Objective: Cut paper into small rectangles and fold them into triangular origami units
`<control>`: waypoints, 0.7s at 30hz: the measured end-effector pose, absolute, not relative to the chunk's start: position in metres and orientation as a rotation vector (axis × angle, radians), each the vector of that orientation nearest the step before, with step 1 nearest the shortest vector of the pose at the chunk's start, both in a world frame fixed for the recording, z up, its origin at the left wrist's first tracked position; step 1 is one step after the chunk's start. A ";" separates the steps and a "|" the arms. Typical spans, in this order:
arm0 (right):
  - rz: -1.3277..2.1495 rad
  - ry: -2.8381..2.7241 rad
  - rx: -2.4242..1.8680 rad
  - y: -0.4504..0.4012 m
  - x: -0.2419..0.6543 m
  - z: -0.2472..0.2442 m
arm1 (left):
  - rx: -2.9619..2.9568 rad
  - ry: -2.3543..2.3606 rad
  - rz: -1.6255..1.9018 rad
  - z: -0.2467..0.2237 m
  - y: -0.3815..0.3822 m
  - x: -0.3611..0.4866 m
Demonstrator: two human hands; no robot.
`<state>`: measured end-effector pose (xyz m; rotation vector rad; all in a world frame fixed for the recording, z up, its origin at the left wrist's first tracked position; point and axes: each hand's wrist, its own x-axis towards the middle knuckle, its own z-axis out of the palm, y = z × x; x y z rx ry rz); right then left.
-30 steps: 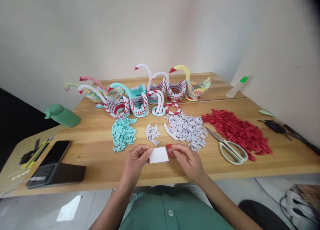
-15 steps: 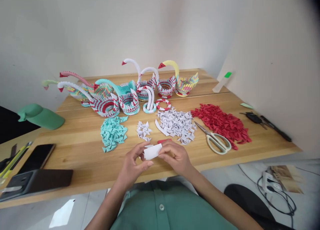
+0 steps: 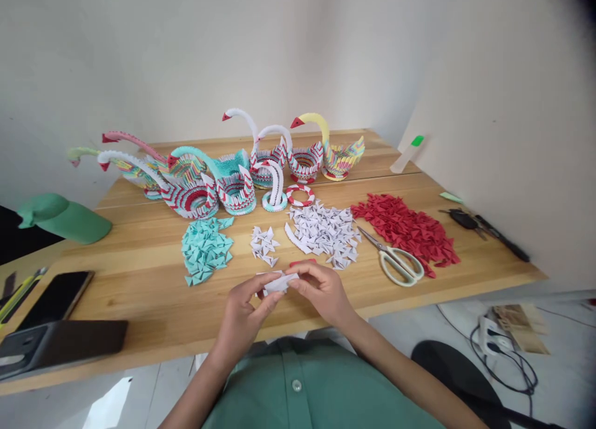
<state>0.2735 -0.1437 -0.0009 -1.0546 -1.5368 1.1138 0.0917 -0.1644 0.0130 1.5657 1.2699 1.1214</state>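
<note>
Left hand [image 3: 248, 305] and right hand [image 3: 323, 291] both pinch one small folded white paper [image 3: 280, 283], held over the near table edge [image 3: 186, 320], scissors [image 3: 401, 266] lying right, teal folded triangles [image 3: 205, 249] left.

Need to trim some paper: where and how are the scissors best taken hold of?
Grip the scissors by the cream handles, best from the near table edge with the right hand, once free. The loops face that edge, while the blades point away between the white pieces and red pieces.
</note>
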 end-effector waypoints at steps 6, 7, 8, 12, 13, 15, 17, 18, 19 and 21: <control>1.112 -1.508 -1.098 -0.144 0.272 -0.004 | 1.398 1.320 1.041 0.007 -0.163 0.094; 1.113 -1.505 -1.102 -0.143 0.272 -0.005 | 1.397 1.317 1.042 0.007 -0.163 0.095; 1.117 -1.502 -1.107 -0.143 0.272 -0.006 | 1.402 1.308 1.049 0.008 -0.162 0.096; 1.165 -1.476 -1.109 -0.143 0.269 -0.007 | 1.408 1.303 1.076 0.009 -0.161 0.097; 1.177 -1.470 -1.108 -0.143 0.269 -0.007 | 1.404 1.302 1.079 0.008 -0.161 0.097; 1.181 -1.463 -1.110 -0.143 0.269 -0.007 | 1.393 1.295 1.080 0.008 -0.161 0.098; 1.163 -1.463 -1.115 -0.143 0.268 -0.007 | 1.384 1.289 1.083 0.007 -0.161 0.098; 1.150 -1.463 -1.116 -0.143 0.268 -0.007 | 1.379 1.288 1.086 0.006 -0.161 0.099; 1.135 -1.461 -1.116 -0.142 0.268 -0.007 | 1.375 1.287 1.087 0.005 -0.161 0.099; 1.117 -1.457 -1.112 -0.142 0.268 -0.007 | 1.363 1.286 1.090 0.004 -0.160 0.101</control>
